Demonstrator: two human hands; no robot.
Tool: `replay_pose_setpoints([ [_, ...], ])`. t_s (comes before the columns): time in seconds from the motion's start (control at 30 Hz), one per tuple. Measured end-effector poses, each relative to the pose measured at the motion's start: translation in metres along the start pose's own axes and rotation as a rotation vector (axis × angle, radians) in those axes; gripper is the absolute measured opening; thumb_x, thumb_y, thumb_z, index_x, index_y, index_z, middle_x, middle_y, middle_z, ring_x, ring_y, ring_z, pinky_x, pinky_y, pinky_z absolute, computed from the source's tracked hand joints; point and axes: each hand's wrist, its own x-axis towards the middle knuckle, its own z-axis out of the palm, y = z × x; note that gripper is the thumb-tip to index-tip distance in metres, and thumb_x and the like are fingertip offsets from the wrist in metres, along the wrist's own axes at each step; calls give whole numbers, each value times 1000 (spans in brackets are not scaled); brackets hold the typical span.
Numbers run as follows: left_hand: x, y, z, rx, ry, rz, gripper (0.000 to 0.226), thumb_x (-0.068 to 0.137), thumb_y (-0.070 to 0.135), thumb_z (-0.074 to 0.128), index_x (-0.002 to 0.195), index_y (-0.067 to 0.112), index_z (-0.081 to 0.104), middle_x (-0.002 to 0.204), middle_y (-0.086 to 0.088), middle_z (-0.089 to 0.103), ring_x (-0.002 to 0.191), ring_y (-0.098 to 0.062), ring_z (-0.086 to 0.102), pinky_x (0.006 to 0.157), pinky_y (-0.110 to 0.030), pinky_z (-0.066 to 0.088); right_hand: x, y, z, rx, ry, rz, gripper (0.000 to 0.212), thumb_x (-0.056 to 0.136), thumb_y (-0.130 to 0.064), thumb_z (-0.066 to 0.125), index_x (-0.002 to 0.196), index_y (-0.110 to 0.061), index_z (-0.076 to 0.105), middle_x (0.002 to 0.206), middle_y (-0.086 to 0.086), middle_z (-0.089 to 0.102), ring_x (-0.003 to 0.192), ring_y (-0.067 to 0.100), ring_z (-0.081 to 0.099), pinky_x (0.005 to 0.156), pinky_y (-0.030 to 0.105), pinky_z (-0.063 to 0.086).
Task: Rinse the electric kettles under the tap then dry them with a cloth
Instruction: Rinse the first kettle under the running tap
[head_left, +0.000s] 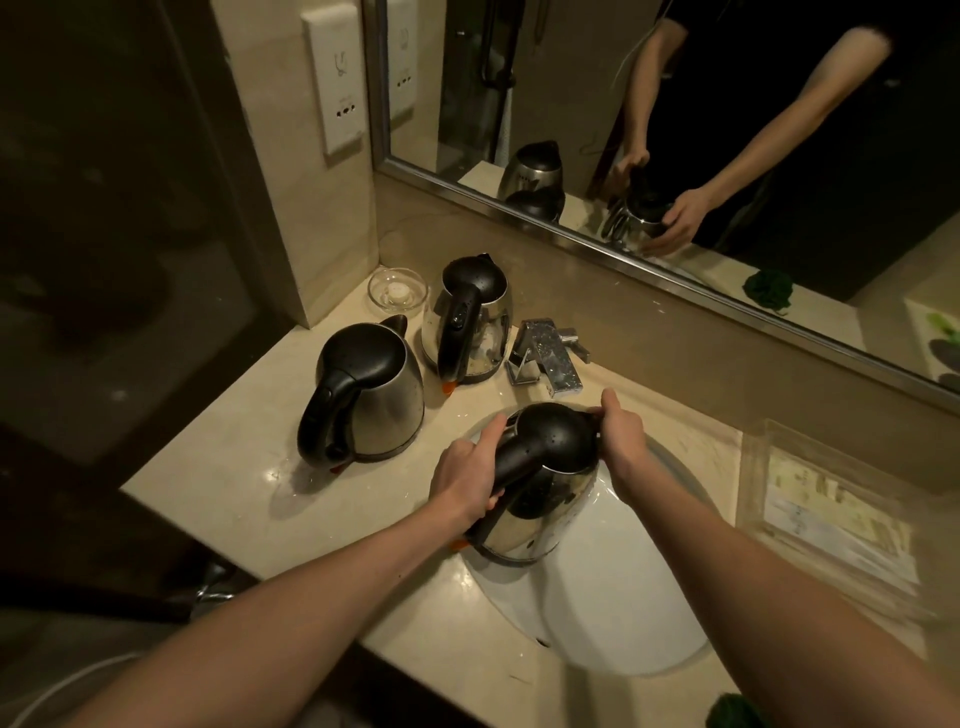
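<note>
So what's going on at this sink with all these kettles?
A person holds one kettle over the sink, with the left hand gripping its handle and the right hand holding the lid's far edge. No water visibly runs from the tap. On the counter to the left stand a front kettle and a back kettle.

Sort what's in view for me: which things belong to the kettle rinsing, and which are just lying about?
Job: held kettle, gripped by left hand and right hand; big kettle; rear kettle; tap; sink; green cloth, probably for drying.
Lying about: glass dish; clear tray of papers; wall socket.
</note>
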Motion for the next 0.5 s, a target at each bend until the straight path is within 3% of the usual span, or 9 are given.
replay_pose_setpoints([
  [0.1, -8, 1, -11, 2, 3, 7, 52, 98, 63, 40, 85, 14, 51, 78, -6, 54, 69, -18, 58, 45, -19, 41, -14, -6, 8, 46, 7, -5, 57, 104, -45, 29, 105, -4, 68, 100, 14, 68, 99, 28, 57, 91, 40, 35],
  [0.27, -24, 0, -34, -20, 17, 39, 58, 95, 68, 41, 88, 12, 52, 83, -10, 55, 75, -22, 61, 46, -21, 43, -41, -18, 23, 104, 35, -50, 55, 100, -52, 33, 103, -10, 68, 102, 13, 69, 101, 29, 60, 100, 44, 41],
  [0.37, -34, -3, -50, -52, 33, 64, 67, 92, 73, 41, 96, 7, 57, 82, -11, 56, 72, -23, 60, 42, -20, 40, -59, -26, 32, 96, 41, -85, 56, 98, -53, 36, 107, -9, 69, 106, 13, 68, 102, 29, 59, 97, 43, 42],
  [0.5, -54, -5, -75, -128, 51, 87, 76, 93, 70, 42, 110, -2, 58, 79, -9, 55, 66, -21, 56, 37, -17, 42, -83, -35, 48, 95, -20, -148, 50, 102, -48, 36, 98, -9, 67, 94, 8, 66, 91, 23, 58, 87, 36, 36],
])
